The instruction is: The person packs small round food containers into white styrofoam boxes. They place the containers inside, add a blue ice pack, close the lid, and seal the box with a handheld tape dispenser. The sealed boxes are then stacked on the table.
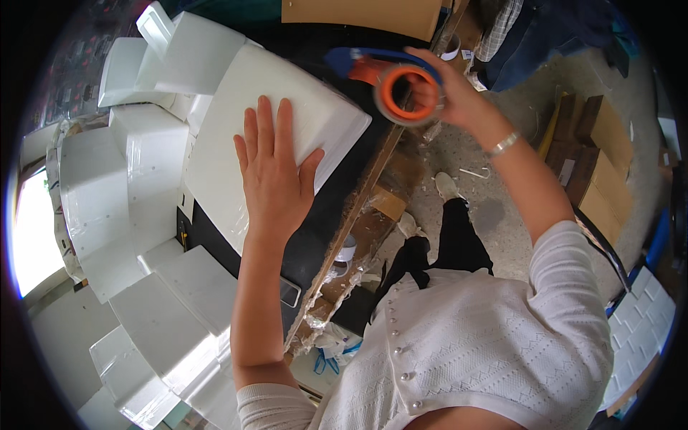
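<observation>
My left hand [277, 177] lies palm down, fingers spread, on top of a white box [312, 123] that rests on a black work surface [317, 226]. To the right of the box, my right hand [441, 91] grips a blue and orange tape dispenser [371, 67], raised and partly blurred. A wide roll of tape [411, 115] sits on its orange hub. The dispenser's front end points left, over the black surface, apart from the box.
Stacked white boxes [156, 166] stand at the left. A phone [290, 292] lies near the worn table edge [344, 236]. Tape rolls [346, 250] sit on a shelf below. Cardboard boxes [607, 183] stand on the floor at right. Another person's legs [532, 48] show at the upper right.
</observation>
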`<action>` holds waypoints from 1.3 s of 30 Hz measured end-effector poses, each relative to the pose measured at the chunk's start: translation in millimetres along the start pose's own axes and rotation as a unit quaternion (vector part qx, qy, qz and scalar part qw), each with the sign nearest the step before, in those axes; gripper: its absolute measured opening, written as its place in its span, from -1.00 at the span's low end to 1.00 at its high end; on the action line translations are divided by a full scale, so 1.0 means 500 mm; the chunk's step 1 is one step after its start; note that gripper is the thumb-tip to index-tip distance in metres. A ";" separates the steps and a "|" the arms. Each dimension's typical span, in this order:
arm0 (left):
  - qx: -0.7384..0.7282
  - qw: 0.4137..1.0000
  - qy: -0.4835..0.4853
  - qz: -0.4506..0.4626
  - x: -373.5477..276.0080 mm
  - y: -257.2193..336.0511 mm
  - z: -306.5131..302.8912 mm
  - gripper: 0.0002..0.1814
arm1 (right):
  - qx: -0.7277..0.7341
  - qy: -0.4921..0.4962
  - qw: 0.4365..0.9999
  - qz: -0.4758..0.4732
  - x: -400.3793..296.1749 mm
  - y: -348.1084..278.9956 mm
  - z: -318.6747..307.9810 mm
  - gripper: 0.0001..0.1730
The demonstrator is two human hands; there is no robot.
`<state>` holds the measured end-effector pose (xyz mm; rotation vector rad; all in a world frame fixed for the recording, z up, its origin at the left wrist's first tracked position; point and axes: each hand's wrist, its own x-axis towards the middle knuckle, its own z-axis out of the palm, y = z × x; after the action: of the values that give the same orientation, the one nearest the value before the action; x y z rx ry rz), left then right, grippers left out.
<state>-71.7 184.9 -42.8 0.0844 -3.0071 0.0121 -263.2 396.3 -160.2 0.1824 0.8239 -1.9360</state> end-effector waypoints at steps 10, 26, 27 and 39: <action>0.016 0.994 0.070 -0.086 0.087 0.060 0.035 -0.36 | -0.502 -0.133 0.848 0.106 -0.168 0.066 0.111 -0.45; -0.063 0.913 0.096 -0.391 0.003 -0.217 0.004 -0.29 | -0.473 0.123 0.868 -0.092 -0.390 -0.066 -0.051 -0.53; -0.109 0.895 0.023 -0.433 0.003 -0.232 0.021 -0.26 | -0.513 0.115 0.839 -0.139 -0.371 -0.071 -0.056 -0.53; -0.416 0.843 0.212 -0.267 -0.035 0.015 -0.049 -0.43 | -0.483 -0.154 0.816 -0.278 -0.291 -0.109 0.163 -0.60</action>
<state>-51.6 193.8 -20.6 0.7015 -2.1994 -1.1352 -217.9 468.5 -6.6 -1.0618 1.6378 -1.7154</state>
